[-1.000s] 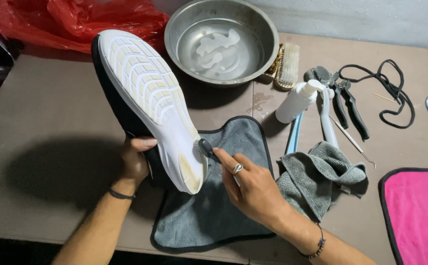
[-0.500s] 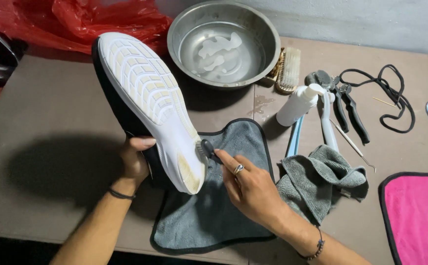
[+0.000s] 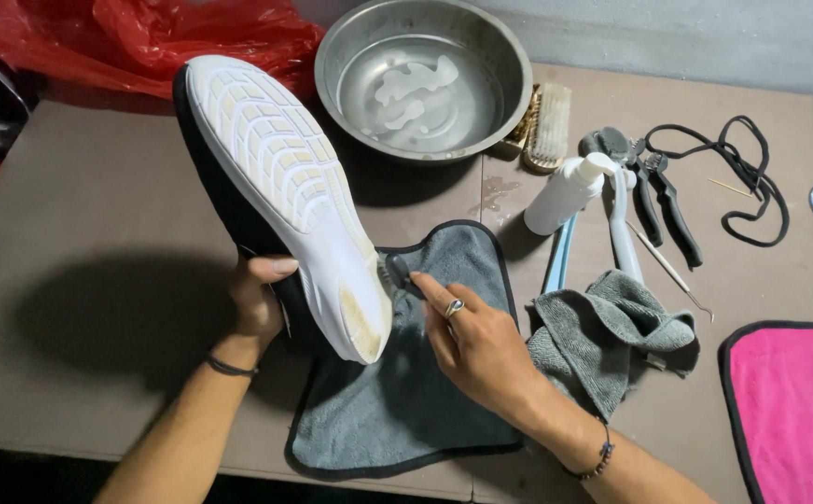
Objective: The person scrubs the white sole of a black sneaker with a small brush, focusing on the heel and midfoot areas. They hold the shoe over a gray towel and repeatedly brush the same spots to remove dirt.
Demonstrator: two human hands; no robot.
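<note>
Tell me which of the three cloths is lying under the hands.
The flat grey cloth with the black edge; the crumpled grey one and the pink one lie farther right.

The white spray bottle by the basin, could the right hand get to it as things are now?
Probably yes: the white spray bottle lies uncovered beyond the right hand, nothing between, but that hand is busy holding a small brush.

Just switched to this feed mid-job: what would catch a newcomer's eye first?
The black shoe with a white ribbed sole, sole up at centre, gripped by the left hand while the right hand presses a small dark brush to its edge. Behind it, a round steel basin of water and crumpled red plastic sheeting.
</note>
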